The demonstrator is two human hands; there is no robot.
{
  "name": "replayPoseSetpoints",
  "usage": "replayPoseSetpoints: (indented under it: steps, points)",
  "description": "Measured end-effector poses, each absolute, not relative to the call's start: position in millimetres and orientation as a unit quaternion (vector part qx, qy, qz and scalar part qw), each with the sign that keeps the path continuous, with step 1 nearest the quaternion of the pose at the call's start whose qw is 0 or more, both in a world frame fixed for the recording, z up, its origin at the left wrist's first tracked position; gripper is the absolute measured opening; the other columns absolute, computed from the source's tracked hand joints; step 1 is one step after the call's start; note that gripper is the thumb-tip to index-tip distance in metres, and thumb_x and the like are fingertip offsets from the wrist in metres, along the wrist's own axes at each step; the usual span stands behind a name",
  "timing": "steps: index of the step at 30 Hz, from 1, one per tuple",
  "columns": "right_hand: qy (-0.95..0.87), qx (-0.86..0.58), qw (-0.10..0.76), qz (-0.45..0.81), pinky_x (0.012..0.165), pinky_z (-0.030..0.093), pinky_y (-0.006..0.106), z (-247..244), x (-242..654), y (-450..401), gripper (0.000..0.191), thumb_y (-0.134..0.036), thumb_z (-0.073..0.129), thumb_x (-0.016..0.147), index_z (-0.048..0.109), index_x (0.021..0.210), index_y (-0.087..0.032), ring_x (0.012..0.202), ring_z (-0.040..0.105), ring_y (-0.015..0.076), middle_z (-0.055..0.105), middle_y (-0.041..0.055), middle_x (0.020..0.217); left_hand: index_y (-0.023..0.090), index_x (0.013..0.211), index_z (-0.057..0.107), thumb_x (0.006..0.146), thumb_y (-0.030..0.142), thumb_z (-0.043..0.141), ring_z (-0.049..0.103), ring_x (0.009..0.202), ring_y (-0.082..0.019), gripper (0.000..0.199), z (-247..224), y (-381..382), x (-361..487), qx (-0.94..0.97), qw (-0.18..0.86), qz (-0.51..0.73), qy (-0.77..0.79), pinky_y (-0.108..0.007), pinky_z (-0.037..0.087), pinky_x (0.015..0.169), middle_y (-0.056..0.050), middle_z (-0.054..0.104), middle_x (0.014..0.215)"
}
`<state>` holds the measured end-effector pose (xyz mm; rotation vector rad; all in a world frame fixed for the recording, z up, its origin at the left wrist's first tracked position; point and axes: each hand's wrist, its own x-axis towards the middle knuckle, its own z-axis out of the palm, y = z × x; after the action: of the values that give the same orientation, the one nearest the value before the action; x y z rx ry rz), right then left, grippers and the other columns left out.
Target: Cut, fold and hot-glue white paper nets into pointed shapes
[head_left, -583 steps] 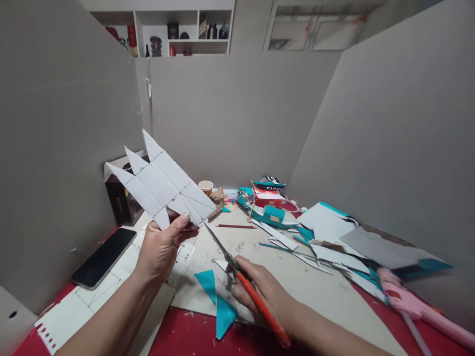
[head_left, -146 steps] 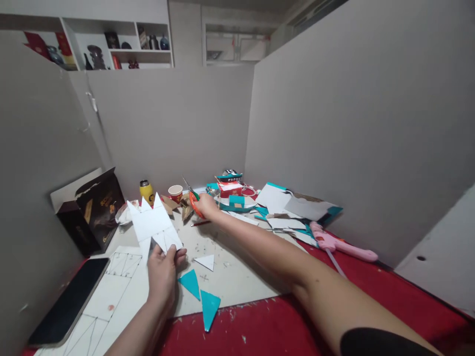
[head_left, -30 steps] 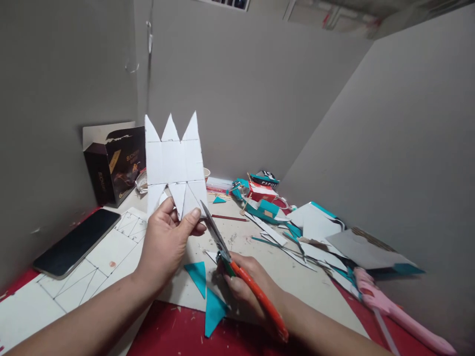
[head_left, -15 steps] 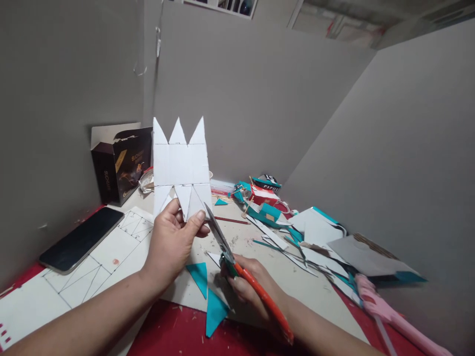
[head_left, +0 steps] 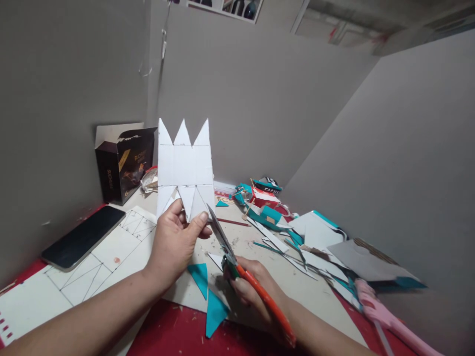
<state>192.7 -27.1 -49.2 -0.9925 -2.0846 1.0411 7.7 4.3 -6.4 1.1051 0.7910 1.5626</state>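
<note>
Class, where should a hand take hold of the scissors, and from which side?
Best by the orange handle, likely from the near right, where the right hand holds it: the blades point away, up and left, toward the white card, leaving the handle nearest.

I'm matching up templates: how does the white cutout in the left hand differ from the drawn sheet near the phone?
The cutout is held up in the left hand; the sheet lies flat. The cutout's top edge is cut into three points, while the sheet's visible triangles are only drawn. Both are pale, with dark lines.
</note>
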Motion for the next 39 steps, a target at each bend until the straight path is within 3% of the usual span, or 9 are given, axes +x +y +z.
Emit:
replayPoseSetpoints:
  steps: [39]
  points:
    - [-0.765,-0.366,0.338,0.410,0.039,0.023,0.023,-46,182,-30,0.045,-0.056,0.039,0.089,0.036,0.062,-0.020,0.044,0.029,0.0083,0.034,-0.0046,0.049,0.016,0.092,0.058,0.080,0.023,0.064,0.059,0.054,-0.006,0.016,-9,5,7,0.497,0.503,0.622,0.335,-0.017,0.052,0.054,0.003,0.063,0.074]
